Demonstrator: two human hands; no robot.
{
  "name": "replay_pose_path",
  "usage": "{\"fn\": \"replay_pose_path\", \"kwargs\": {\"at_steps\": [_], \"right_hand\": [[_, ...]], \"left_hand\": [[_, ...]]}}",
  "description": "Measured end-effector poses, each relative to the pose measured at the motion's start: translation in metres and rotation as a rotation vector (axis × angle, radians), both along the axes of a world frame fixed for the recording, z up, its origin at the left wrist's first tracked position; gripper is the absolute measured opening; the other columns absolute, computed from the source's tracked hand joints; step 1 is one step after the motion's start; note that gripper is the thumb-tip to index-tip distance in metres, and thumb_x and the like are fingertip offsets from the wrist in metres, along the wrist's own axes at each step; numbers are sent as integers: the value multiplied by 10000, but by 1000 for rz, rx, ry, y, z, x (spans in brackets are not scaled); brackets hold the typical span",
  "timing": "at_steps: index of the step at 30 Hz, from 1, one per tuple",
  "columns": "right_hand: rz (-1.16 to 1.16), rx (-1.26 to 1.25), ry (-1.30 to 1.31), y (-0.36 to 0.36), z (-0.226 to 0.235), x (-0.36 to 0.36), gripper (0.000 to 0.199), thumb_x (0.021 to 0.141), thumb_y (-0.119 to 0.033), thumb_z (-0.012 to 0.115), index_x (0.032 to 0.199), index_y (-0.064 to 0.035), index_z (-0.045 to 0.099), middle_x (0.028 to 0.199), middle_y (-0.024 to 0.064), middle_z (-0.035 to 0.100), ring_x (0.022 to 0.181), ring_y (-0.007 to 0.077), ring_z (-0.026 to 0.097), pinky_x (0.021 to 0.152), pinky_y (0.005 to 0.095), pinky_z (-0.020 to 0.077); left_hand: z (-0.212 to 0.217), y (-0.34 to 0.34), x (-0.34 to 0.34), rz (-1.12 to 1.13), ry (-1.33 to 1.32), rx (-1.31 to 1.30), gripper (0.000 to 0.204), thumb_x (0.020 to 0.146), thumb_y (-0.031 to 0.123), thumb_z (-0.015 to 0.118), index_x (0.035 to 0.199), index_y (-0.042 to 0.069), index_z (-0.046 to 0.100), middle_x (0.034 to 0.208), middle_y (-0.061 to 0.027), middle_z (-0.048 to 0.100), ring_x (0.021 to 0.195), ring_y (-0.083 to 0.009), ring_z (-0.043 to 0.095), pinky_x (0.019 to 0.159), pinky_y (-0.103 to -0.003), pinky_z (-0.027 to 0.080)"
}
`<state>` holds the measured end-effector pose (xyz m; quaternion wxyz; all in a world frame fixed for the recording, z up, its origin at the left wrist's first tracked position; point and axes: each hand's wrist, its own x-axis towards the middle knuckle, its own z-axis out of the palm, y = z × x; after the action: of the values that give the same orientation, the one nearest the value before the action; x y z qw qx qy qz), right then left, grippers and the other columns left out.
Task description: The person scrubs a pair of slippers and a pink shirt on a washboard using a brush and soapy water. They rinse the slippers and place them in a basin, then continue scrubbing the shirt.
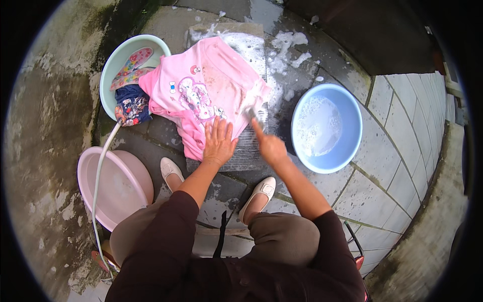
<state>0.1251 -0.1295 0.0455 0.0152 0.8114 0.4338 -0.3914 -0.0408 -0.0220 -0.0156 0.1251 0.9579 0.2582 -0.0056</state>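
A pink shirt [216, 75] with cartoon prints and brownish stains lies spread over a ridged, soapy washing slab [251, 151]. On its near edge my left hand [219, 142] rests flat with the fingers apart, pressing the cloth down. My right hand [271, 149] is closed around a scrub brush [250, 112], slightly smeared by motion, whose head meets the shirt near its right side. The brush's bristles are hidden. Part of the shirt's left side hangs against a pale green basin [106, 80].
The green basin holds floral insoles [132, 63] and dark patterned cloth [132, 103]. A white hose [95, 196] runs past a pink basin [85, 171] at left. At right stands a blue basin [354, 131] of sudsy water. Foam [289, 45] lies on the paving. A wall [45, 151] borders the left.
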Motion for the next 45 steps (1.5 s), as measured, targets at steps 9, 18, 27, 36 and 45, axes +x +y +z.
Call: {"fn": "replay_pose_path", "kwargs": {"at_steps": [9, 18, 27, 36, 45], "right_hand": [[40, 33, -89, 16, -10, 10, 729, 874, -29, 419, 1521, -250, 166, 907, 225, 683, 774, 330, 697, 653, 445, 568], [14, 88, -95, 36, -8, 22, 702, 887, -41, 423, 1520, -212, 172, 870, 224, 684, 755, 329, 697, 629, 444, 574], [47, 178, -123, 41, -17, 31, 682, 875, -70, 453, 1505, -197, 224, 811, 195, 687, 682, 338, 688, 578, 454, 550], [48, 241, -146, 54, -32, 44, 754, 870, -87, 468, 1519, -302, 149, 833, 207, 685, 708, 335, 694, 600, 451, 559], [31, 183, -129, 54, -22, 41, 710, 892, -98, 447, 1515, -308, 176, 865, 226, 682, 735, 339, 695, 621, 462, 559]], "left_hand": [[-1, 2, 4, 0, -47, -13, 530, 881, 352, 576, 1239, -30, 493, 1385, -217, 390, 1388, -384, 246, 1130, -587, 132], [3, -2, 4, 23, -45, -51, 583, 863, 323, 592, 1267, -65, 430, 1462, -273, 299, 1403, -392, 228, 1144, -563, 109], [-2, -6, 9, -1, -3, 9, 637, 864, 359, 565, 1278, -103, 422, 1483, -265, 284, 1417, -380, 212, 1145, -561, 118], [-1, -5, 8, -5, 11, 5, 649, 867, 365, 563, 1297, -96, 410, 1485, -261, 279, 1410, -380, 219, 1147, -552, 116], [0, -5, 8, -4, -16, -15, 638, 869, 350, 560, 1297, -98, 412, 1483, -263, 273, 1408, -381, 216, 1152, -543, 105]]}}
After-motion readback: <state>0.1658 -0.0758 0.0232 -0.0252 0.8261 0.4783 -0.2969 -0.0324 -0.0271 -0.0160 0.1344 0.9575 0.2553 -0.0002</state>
